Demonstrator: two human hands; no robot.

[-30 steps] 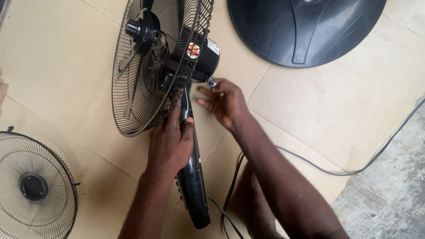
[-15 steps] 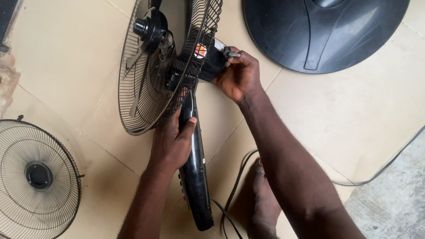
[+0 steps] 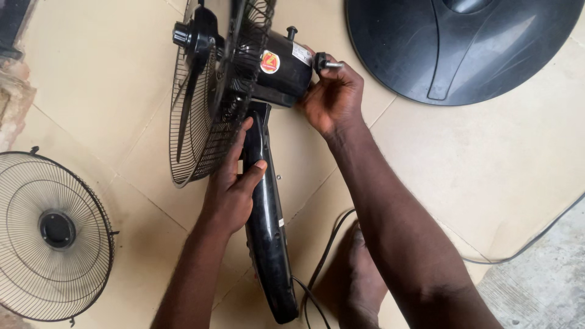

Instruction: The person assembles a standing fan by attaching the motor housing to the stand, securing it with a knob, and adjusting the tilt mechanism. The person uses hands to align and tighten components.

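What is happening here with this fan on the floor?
A person works on a black fan body lying on a beige tiled floor. The left hand grips its neck, beside the rear wire guard. The right hand holds a small black-headed screw knob against the black motor housing. A detached round front grille and a round black base lie apart.

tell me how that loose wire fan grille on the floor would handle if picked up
The wire fan grille probably lifts lightly, being thin open wire. Round and shallow, it might roll if stood on edge. Its fine wires could bend under a hard squeeze.
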